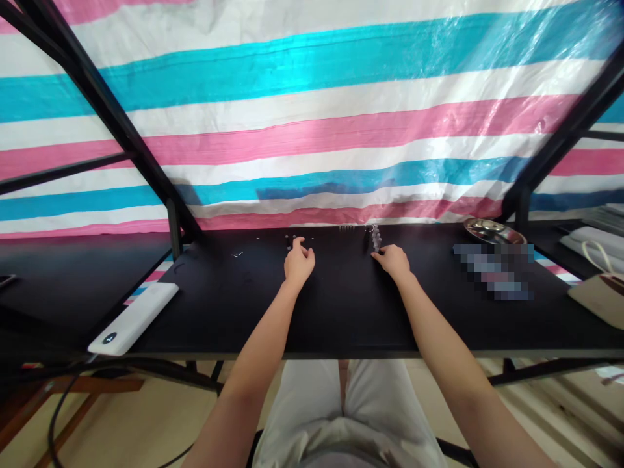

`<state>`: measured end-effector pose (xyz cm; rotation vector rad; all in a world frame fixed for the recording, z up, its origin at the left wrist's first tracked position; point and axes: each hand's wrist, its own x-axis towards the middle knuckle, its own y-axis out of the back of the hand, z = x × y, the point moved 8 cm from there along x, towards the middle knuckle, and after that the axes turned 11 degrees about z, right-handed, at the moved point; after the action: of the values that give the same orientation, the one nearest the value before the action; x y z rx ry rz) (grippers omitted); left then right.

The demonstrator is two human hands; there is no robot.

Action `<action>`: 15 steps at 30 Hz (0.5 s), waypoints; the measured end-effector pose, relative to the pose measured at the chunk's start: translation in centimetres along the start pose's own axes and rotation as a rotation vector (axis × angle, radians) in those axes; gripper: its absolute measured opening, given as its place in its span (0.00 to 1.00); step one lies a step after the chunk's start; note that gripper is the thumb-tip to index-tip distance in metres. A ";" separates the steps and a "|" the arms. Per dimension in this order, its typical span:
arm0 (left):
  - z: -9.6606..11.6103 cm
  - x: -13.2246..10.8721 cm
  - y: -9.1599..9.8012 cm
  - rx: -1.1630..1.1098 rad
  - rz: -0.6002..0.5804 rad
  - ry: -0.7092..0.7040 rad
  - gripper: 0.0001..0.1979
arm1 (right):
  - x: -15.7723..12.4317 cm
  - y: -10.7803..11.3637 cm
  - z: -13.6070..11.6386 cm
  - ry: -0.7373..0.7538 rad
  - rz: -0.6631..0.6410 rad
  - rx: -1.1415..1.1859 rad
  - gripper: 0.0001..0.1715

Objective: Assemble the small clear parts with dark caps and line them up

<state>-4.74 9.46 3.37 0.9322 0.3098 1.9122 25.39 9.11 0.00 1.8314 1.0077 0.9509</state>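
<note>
My left hand [299,263] is over the black tabletop, one finger stretched toward several small loose beads [288,242] and its thumb apart; I see nothing held in it. A short strand of greyish, shiny beads [376,238] lies to the right, near the table's back edge. At the strand's near end, my right hand [392,261] has its thumb and fingers pinched together on it. The fingertips partly cover that end. Behind and between the hands is a row of small pale pieces [346,228], too small to name.
Thin pale bits [237,254] lie left on the black table [341,312]. A white power bank [134,320] with a cable is at the left edge. At right are a shiny metal dish [494,231], a blurred-out item [497,273] and a beige pouch [599,299]. Striped sheeting [312,123] hangs behind.
</note>
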 end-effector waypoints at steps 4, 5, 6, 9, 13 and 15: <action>-1.5 1.0 0.8 0.044 0.027 0.036 0.28 | -0.5 0.4 0.1 0.009 -0.025 -0.033 0.19; -1.7 1.1 0.8 0.050 0.021 0.041 0.30 | -0.7 0.5 0.0 0.009 -0.035 -0.045 0.18; -1.9 1.2 0.8 0.057 0.012 0.047 0.31 | -0.9 0.6 0.0 0.011 -0.050 -0.057 0.18; -2.4 1.3 0.5 0.085 -0.018 0.063 0.32 | -1.3 0.8 -0.4 0.029 -0.077 -0.076 0.17; -2.7 1.5 0.0 0.101 -0.039 0.057 0.35 | -1.6 1.4 -1.2 0.071 -0.032 -0.056 0.17; -2.8 1.5 -0.3 0.114 -0.055 0.050 0.35 | -1.7 1.6 -1.5 0.085 -0.006 -0.049 0.17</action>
<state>-6.93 11.35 2.08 0.9421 0.4738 1.8851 23.84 7.55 1.62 1.7589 1.0323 1.0486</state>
